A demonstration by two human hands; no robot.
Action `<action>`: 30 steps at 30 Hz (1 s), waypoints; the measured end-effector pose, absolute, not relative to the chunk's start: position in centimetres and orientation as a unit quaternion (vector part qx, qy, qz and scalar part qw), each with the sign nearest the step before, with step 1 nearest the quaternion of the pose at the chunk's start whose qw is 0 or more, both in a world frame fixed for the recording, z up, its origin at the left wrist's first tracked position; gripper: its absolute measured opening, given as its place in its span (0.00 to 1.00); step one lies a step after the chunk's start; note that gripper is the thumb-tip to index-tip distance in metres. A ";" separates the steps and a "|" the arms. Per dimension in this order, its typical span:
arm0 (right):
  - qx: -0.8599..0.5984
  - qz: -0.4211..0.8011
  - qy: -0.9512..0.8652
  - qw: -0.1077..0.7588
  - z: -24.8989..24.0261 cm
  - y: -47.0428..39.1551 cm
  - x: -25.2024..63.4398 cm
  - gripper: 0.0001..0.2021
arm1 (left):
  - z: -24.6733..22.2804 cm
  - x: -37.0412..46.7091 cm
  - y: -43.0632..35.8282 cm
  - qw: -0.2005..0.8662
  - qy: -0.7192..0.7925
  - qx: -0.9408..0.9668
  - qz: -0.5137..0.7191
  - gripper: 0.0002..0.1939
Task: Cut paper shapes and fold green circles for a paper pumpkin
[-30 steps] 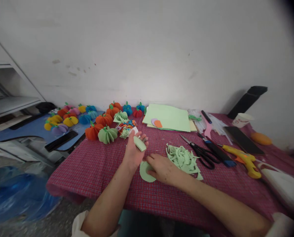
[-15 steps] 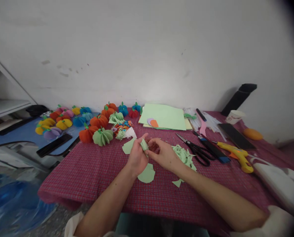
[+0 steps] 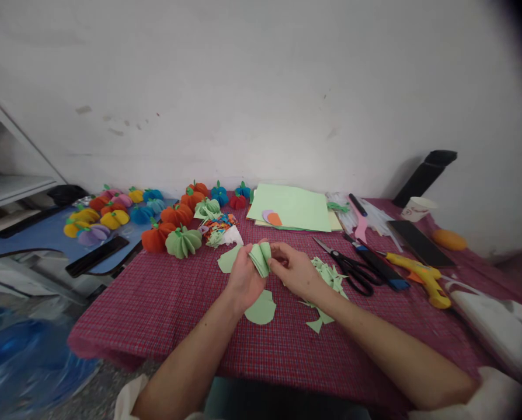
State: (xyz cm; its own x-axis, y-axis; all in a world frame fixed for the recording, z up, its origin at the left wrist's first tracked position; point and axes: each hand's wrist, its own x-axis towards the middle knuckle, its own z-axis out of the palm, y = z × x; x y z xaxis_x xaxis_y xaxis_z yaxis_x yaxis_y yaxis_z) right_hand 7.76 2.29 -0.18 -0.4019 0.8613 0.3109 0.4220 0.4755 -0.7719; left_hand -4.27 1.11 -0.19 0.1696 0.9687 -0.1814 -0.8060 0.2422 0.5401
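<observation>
On the blue table (image 3: pixel 37 236), paper pumpkins (image 3: pixel 114 219) sit beside a phone (image 3: pixel 97 256). Rightward, on the red cloth (image 3: pixel 164 303), a green pumpkin (image 3: pixel 184 242) stands near the orange ones (image 3: pixel 156 238), its ribs evenly fanned.

Beyond them, the left hand (image 3: pixel 246 280) cradles the folded paper (image 3: pixel 261 256) between thumb and fingers, raised over the cloth. That palm should stay loose yet steady, so the layers line up at the crease without being crushed. One paper disc (image 3: pixel 228 259) lies partly behind this hand, another (image 3: pixel 261 309) just below.

The right hand (image 3: pixel 298 271) is closed to a narrow pinch on the paper's right edge. Fingertips do best working one leaf at a time, matching the curved rims before any pressing; a hard squeeze could leave a stray crease. Whether the leaves are glued, and how many there are, I cannot tell.

Further right lie the offcuts (image 3: pixel 329 277), then the scissors (image 3: pixel 352 265) and the glue gun (image 3: pixel 423 274), both out of the hands.
</observation>
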 end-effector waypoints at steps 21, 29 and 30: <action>-0.451 0.127 -0.832 0.298 0.6 1.7 7.8 0.11 | -0.9 -3.6 1.0 0.714 0.285 0.164 0.618 0.12; -0.458 0.086 -0.838 0.284 0.1 2.5 8.1 0.10 | -0.8 -3.9 1.1 0.724 0.268 0.154 0.617 0.17; -0.464 0.080 -0.836 0.280 0.0 2.6 8.2 0.11 | -0.8 -3.9 1.1 0.729 0.258 0.158 0.614 0.17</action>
